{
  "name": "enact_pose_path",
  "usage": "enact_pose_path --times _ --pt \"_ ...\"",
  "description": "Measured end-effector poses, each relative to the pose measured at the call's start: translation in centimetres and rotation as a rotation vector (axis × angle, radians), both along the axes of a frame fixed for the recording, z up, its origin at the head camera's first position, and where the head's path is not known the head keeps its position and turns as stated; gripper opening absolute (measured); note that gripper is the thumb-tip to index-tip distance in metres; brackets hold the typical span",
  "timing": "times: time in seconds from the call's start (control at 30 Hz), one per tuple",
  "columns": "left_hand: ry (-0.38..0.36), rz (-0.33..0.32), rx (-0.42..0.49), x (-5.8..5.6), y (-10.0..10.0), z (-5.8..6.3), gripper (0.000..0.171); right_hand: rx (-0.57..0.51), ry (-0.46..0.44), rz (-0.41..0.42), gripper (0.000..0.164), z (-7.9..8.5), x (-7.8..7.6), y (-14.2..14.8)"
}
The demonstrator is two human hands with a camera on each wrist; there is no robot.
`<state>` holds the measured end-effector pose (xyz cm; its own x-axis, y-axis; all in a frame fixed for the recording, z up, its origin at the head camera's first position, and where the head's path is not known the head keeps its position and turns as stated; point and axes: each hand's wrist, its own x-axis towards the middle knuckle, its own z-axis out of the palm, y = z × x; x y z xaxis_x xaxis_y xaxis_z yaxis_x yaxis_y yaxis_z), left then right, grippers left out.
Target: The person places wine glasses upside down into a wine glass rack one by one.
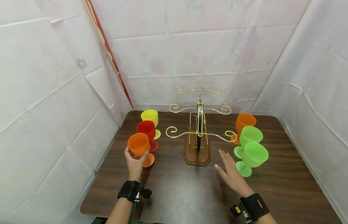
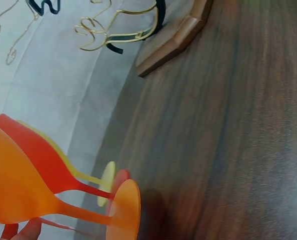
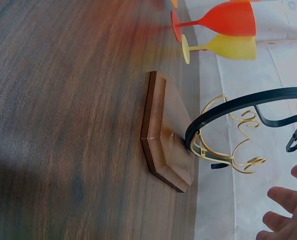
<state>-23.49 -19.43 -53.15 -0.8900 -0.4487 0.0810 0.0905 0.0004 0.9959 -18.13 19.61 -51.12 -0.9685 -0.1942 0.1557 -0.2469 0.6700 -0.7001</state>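
Note:
My left hand (image 1: pixel 135 163) holds the bowl of the nearest orange goblet (image 1: pixel 138 145) on the left side, thumb on one side and fingers on the other. Its round foot (image 2: pixel 124 212) shows beside the wood in the left wrist view. Right behind it stand a red goblet (image 1: pixel 146 129) and a yellow goblet (image 1: pixel 149 116). My right hand (image 1: pixel 231 174) hovers with fingers extended, holding nothing, between the rack and the nearer green goblet (image 1: pixel 255 154). A gold wire rack (image 1: pixel 200 133) with curled arms rises from a wooden base (image 1: pixel 197 158) at the middle.
On the right, a second green goblet (image 1: pixel 251 137) and another orange goblet (image 1: pixel 245 122) line up behind the nearer green one. The dark wooden table (image 1: pixel 174 193) is bordered by white sheeting (image 1: pixel 196 56) at the back and both sides.

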Motion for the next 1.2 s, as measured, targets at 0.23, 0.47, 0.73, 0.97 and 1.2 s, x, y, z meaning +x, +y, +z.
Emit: enact_pose_path --times 0.23,0.47,0.73,0.97,1.2 --pt "-0.01 0.013 0.008 0.8 0.4 1.6 0.09 -0.009 -0.009 -0.002 0.067 0.0 -0.2 0.2" --pt "-0.028 -0.048 -0.039 2.5 2.3 3.2 0.086 -0.045 -0.027 0.005 0.066 0.0 -0.1 0.2" --pt "0.024 -0.176 -0.031 4.3 4.5 4.5 0.08 -0.13 -0.036 0.051 0.066 0.4 0.5 -0.5" --pt "0.11 -0.292 -0.033 6.4 7.3 6.3 0.077 -0.182 -0.01 0.101 0.068 1.1 1.1 -1.4" --pt "0.115 -0.411 -0.066 8.0 10.6 7.3 0.075 -0.277 0.003 0.2 0.069 1.6 1.6 -2.7"
